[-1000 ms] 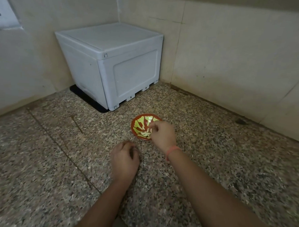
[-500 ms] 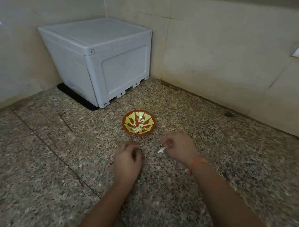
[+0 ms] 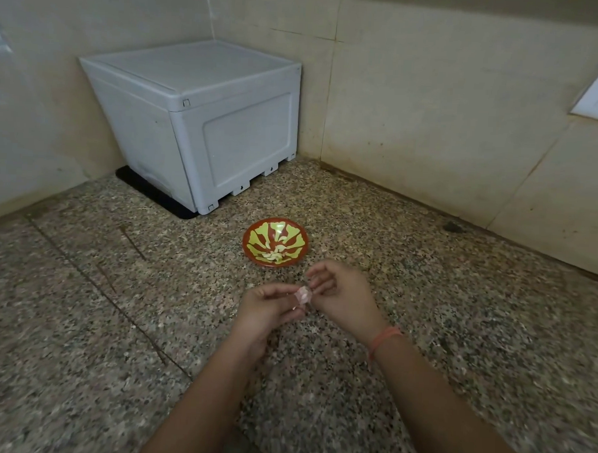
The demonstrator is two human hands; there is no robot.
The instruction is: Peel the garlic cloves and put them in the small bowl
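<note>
The clove (image 3: 303, 295) sits between the fingertips of both hands. The left hand (image 3: 268, 310) pinches it; the right hand (image 3: 344, 298) seems to pinch it too.

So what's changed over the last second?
The right hand drew back from the small bowl; the left hand rose to meet it, and both now pinch a garlic clove between them. The small bowl and the white box stayed put.

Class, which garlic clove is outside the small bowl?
The pinkish clove pinched between the left hand and right hand; the pale cloves lie inside the small bowl.
</note>
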